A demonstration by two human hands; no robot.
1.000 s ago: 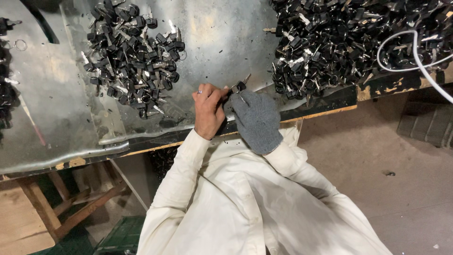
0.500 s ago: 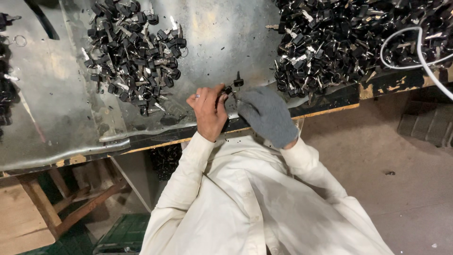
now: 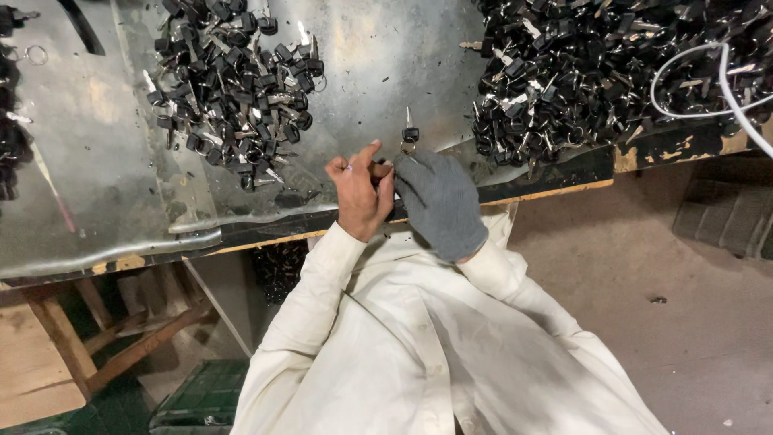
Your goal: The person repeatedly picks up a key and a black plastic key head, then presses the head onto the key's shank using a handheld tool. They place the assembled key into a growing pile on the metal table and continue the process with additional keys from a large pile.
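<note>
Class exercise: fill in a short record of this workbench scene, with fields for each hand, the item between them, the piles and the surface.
left hand: bare, fingertips by the key
right hand: grey-gloved, pinching the key
key: black-headed, blade pointing away
left pile: black-headed keys
right pile: larger heap of keys
cable: white loop on right pile
surface: dented metal sheet

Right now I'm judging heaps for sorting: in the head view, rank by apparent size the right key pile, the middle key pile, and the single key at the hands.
1. Right key pile, cut by the frame.
2. Middle key pile.
3. Single key.
</note>
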